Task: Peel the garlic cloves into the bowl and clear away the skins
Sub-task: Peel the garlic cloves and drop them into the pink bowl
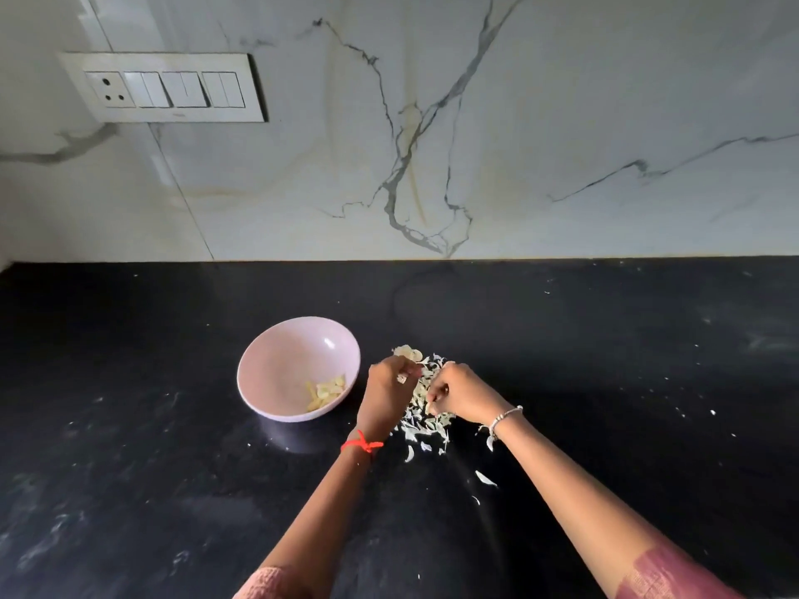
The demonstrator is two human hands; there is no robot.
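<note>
The fingers (410,368) of the left hand (389,384) are curled in tight, knuckles up, with their tips down in the far part of a heap of garlic skins (421,419). A pale fleck shows at the knuckles, but I cannot tell whether these fingers pinch anything. The fingers (437,384) of the right hand (460,393) are curled in too. Thumb and fingertips close on a small pale piece at the hand's near-left edge, by its look a garlic clove (430,407). It is too small and too covered to say which way its long axis runs.

Both hands sit close together over the heap, which lies on the black countertop (173,469) just right of the bowl (259,361). The heap forms a ragged strip whose long axis runs from the wall side towards the person and passes between and under the hands. A few rounder pale pieces (406,351) lie at its far end. Loose skin flakes (485,478) trail off from its near end.

The pink bowl stands upright, apart from the left hand. Peeled cloves (326,393) are gathered in its near-right bottom, and the longer ones slant from far right to near left.

A red thread (362,445) circles the left wrist and a beaded bracelet (505,418) the right. A switch panel (164,86) sits on the marble wall.
</note>
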